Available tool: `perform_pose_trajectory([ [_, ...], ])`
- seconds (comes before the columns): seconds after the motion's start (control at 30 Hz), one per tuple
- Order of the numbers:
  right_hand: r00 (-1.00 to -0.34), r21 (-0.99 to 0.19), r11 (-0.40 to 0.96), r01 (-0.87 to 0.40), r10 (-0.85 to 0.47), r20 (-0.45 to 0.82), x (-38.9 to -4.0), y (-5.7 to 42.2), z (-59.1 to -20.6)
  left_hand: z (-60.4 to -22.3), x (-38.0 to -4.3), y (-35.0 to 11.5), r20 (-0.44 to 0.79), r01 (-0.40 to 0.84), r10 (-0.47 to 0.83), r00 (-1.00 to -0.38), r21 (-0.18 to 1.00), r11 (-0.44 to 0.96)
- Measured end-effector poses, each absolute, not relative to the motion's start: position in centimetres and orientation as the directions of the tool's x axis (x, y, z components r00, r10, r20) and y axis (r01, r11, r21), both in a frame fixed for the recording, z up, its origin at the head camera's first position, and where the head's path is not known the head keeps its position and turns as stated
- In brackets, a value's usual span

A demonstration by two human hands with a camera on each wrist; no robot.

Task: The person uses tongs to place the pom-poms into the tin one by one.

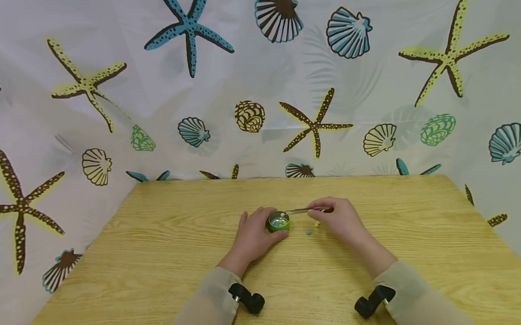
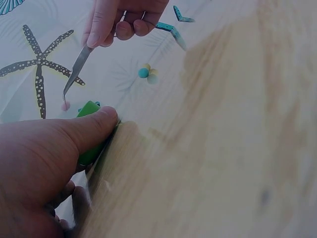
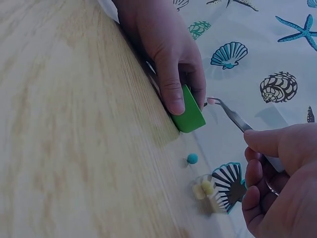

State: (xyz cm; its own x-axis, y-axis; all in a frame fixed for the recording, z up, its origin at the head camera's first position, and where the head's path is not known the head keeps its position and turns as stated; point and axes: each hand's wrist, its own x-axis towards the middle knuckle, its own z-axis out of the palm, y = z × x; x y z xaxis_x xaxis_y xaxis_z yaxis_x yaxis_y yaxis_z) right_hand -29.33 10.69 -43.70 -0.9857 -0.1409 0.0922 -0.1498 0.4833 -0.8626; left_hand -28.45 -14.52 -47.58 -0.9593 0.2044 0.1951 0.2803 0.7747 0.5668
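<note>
A small round green tin (image 1: 273, 226) stands on the table, its shiny inside holding a few small beads. My left hand (image 1: 254, 234) grips the tin from the left, thumb at its near side. My right hand (image 1: 339, 218) pinches metal tweezers (image 1: 299, 210) with bent tips. A pink bead (image 3: 211, 101) sits between those tips, held over the tin's rim. To the right of the tin a blue bead (image 1: 308, 232) lies on the table. Near it, under the right hand, are yellow beads (image 1: 317, 224); how many cannot be told.
The wooden table (image 1: 158, 236) reaches back to a white curtain (image 1: 221, 96) printed with shells and starfish. A black bracket (image 1: 248, 298) is strapped at the left sleeve, and another black bracket (image 1: 374, 301) at the right one.
</note>
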Motion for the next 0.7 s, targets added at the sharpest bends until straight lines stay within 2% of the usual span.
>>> perform_pose_trajectory([
  [0.7,-0.990,-0.868,0.484,-0.113,-0.126,0.058,-29.24,10.53,-44.35,-47.63,-28.50,-14.53,0.190,0.274,0.200,-0.961,0.571,0.774],
])
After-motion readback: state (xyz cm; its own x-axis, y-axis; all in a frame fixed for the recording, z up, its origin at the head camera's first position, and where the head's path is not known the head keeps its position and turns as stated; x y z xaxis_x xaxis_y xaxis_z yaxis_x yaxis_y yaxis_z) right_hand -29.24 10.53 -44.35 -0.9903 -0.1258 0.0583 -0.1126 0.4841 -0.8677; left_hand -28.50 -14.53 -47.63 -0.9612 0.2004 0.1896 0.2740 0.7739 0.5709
